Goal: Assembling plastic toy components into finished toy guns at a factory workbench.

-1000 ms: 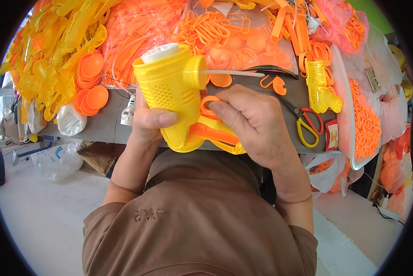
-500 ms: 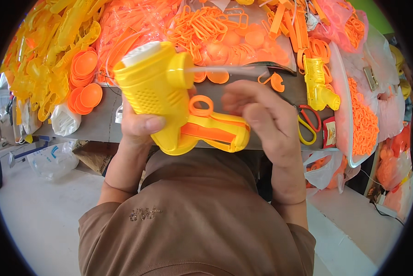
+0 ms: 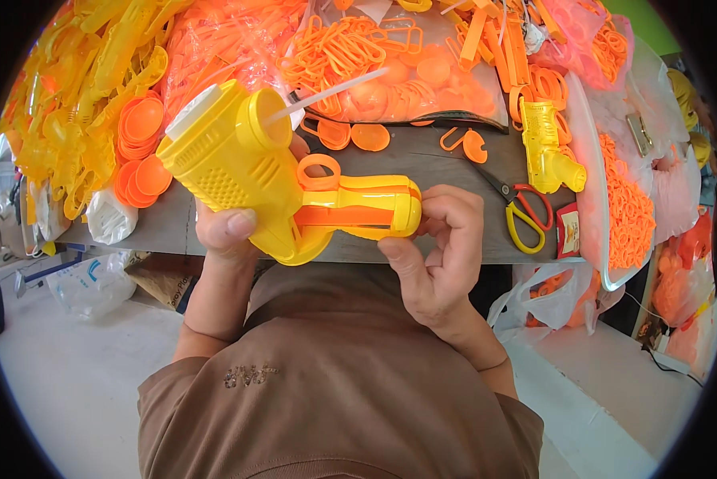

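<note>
Over the table's near edge I hold a yellow plastic toy gun (image 3: 239, 168), with an orange trigger ring (image 3: 318, 172) and orange strips along its handle. My left hand (image 3: 227, 230) is closed around its body, the thumb in front and the other fingers mostly hidden behind. My right hand (image 3: 446, 259) pinches the handle's free end between thumb and fingers. A thin whitish tube (image 3: 334, 93) sticks out of the gun's round opening toward the far right. At the upper left end of the body is a white part (image 3: 192, 110).
Red-and-yellow-handled scissors (image 3: 526, 214) lie right of my hands, near a yellow gun half-shell (image 3: 540, 148). Orange discs (image 3: 144, 180) and yellow parts (image 3: 71, 128) are heaped left. Orange loops (image 3: 342, 48) lie behind; a bin (image 3: 606, 231) of small orange pieces stands right.
The gun has shifted left and its handle has turned more level. My right hand, raised and blurred beside the tube before, has come down onto the handle's end.
</note>
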Demonstrator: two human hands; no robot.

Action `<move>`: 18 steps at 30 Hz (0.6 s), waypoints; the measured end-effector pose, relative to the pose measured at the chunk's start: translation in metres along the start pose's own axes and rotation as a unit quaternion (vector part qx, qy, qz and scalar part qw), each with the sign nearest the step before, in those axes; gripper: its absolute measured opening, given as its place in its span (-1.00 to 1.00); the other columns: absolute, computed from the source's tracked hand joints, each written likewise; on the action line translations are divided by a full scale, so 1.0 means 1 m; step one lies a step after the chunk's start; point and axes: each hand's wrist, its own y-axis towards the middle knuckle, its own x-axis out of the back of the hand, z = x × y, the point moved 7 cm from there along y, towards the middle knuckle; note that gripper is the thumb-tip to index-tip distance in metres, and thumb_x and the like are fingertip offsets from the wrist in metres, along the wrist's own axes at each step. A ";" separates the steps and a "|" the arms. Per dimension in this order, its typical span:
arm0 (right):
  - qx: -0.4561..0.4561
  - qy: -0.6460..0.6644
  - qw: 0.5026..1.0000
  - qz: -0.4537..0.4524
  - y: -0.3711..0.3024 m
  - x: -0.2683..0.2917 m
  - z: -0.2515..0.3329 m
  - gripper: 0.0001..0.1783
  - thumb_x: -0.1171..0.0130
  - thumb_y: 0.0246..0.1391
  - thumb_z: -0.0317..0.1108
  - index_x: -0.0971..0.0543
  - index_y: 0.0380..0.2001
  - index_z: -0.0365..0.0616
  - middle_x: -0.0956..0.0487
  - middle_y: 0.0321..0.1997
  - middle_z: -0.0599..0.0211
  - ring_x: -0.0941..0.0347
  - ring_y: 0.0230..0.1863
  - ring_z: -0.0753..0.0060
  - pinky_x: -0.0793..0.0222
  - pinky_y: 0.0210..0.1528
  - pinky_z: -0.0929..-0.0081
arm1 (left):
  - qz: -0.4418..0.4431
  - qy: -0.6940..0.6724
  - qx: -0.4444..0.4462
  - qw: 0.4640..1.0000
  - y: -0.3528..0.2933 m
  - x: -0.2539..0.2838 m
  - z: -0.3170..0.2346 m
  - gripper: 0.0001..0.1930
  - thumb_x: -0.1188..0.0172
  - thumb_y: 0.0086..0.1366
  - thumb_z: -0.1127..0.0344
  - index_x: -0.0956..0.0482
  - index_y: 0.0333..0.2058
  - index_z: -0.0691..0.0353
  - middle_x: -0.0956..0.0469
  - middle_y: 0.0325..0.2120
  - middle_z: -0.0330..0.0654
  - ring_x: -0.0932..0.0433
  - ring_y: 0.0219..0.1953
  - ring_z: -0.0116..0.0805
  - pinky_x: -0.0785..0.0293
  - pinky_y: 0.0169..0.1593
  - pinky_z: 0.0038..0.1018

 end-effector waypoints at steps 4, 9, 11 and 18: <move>-0.029 0.032 0.999 0.022 0.001 0.006 -0.002 -0.60 -0.34 -0.10 -0.35 -0.34 -0.30 -0.24 -0.38 -0.33 0.19 -0.23 -0.56 0.55 -0.24 -0.59 0.69 | 0.030 0.061 -0.014 0.998 -0.004 -0.001 -0.002 -0.16 -0.25 -0.29 -0.04 -0.28 -0.01 0.34 -0.40 -0.24 0.00 -0.46 -0.31 -0.23 -0.47 -0.24 -0.39; 0.005 0.007 0.999 0.051 0.005 0.004 0.000 -0.64 -0.32 -0.08 -0.38 -0.33 -0.33 -0.20 -0.36 -0.30 0.21 -0.22 -0.54 0.59 -0.23 -0.58 0.68 | 0.011 0.074 -0.002 0.997 -0.006 0.002 -0.001 -0.15 -0.25 -0.32 -0.08 -0.30 -0.06 0.38 -0.41 -0.30 0.02 -0.46 -0.34 -0.23 -0.47 -0.26 -0.40; -0.021 0.026 0.998 0.057 0.005 0.002 -0.006 -0.62 -0.29 -0.06 -0.40 -0.32 -0.25 -0.24 -0.34 -0.27 0.22 -0.25 -0.44 0.59 -0.26 -0.47 0.68 | 0.007 0.074 0.000 0.997 -0.005 0.004 -0.001 -0.15 -0.25 -0.31 -0.08 -0.29 -0.05 0.36 -0.41 -0.29 0.01 -0.46 -0.33 -0.23 -0.47 -0.26 -0.40; -0.306 0.345 0.883 0.088 0.003 -0.030 -0.026 -0.34 -0.14 0.06 -0.03 -0.25 0.02 -0.34 -0.41 -0.18 0.21 -0.42 -0.27 0.53 -0.37 -0.44 0.65 | -0.016 -0.040 -0.001 0.999 -0.003 0.009 0.001 -0.13 -0.30 -0.29 0.11 -0.25 0.06 0.36 -0.45 -0.22 0.09 -0.51 -0.22 -0.12 -0.49 -0.13 -0.29</move>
